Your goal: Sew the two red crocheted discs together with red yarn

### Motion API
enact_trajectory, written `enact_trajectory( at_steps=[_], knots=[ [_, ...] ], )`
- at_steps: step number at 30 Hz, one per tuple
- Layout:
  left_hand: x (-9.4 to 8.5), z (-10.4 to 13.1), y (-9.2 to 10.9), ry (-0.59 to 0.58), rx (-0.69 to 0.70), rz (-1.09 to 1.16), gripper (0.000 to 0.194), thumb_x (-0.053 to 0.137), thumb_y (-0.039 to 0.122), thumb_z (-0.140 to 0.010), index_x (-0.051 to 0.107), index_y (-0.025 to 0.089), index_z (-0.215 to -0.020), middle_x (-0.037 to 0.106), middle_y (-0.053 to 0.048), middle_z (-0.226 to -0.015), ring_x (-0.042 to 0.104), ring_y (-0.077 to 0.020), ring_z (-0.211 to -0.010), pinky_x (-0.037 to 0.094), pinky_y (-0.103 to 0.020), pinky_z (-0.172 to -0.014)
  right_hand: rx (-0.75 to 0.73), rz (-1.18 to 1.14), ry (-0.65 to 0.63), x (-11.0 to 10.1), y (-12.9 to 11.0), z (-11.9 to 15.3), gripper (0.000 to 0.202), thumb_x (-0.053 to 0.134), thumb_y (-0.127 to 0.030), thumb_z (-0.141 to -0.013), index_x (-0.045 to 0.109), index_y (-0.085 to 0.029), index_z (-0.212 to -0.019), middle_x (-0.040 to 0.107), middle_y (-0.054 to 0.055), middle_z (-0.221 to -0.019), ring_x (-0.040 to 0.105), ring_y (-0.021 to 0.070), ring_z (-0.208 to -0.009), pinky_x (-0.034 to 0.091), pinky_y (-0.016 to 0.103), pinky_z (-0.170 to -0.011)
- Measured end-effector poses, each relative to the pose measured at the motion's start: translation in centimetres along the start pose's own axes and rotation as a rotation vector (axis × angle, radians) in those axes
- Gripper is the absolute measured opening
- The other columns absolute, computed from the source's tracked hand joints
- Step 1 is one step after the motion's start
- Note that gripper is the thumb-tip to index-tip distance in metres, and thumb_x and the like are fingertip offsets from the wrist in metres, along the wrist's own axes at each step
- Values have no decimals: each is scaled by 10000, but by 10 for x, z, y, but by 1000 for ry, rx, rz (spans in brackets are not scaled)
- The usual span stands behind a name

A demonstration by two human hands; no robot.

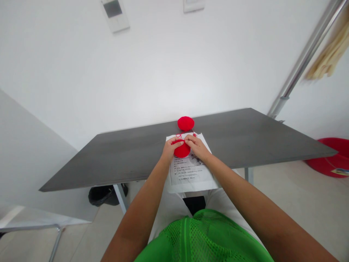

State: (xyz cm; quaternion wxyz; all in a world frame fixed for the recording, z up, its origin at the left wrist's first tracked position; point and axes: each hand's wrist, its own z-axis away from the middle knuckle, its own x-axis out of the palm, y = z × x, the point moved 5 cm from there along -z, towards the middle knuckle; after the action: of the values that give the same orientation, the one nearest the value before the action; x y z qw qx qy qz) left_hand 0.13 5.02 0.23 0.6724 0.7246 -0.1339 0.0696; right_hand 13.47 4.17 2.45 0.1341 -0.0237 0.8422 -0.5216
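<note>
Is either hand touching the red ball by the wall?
No, the left hand and right hand are both at the red disc over the printed sheet, and the red ball lies beyond them.

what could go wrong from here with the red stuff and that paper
A loop of red strand lies close to the red round piece held by the left hand and right hand, so it might snag or tangle. The printed sheet overhangs the front edge of the table; a forearm might drag it off.
</note>
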Motion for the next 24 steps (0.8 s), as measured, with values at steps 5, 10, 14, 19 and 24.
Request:
enact_trajectory(
  at_steps=[5,10,14,19,24],
  knots=[
    [1,0,-1,5,-7,7,298,861,286,-512,686,143,-707,679,7,-644,587,-119,-599,440,-246,-624,-8,9,-5,-1,-2,0,166,469,-303,-801,443,-226,-656,450,-27,-652,419,154,-641,370,292,-647],
    [4,0,0,1,-18,25,308,865,291,-504,687,139,-705,673,4,-630,580,-120,-581,433,-250,-609,-18,12,6,-3,-1,0,136,459,-271,-785,458,-226,-656,448,-24,-654,429,159,-656,367,289,-645],
    [6,1,1,3,-15,53,330,864,320,-501,678,146,-710,678,0,-642,591,-125,-594,449,-261,-631,-15,9,19,-3,1,0,135,451,-281,-790,462,-229,-666,449,-22,-663,433,164,-662,366,293,-643],
    [5,1,2,9,-8,65,342,870,323,-484,656,155,-691,672,7,-637,590,-126,-593,458,-269,-646,-7,10,15,-2,3,0,135,451,-291,-793,470,-228,-675,456,-19,-671,442,169,-669,368,299,-649],
    [5,2,3,8,-7,55,338,870,323,-494,660,154,-699,672,4,-642,590,-127,-594,450,-267,-637,0,12,10,-1,2,-1,144,457,-298,-797,461,-226,-672,474,-16,-687,452,168,-684,380,303,-671]
  ],
)
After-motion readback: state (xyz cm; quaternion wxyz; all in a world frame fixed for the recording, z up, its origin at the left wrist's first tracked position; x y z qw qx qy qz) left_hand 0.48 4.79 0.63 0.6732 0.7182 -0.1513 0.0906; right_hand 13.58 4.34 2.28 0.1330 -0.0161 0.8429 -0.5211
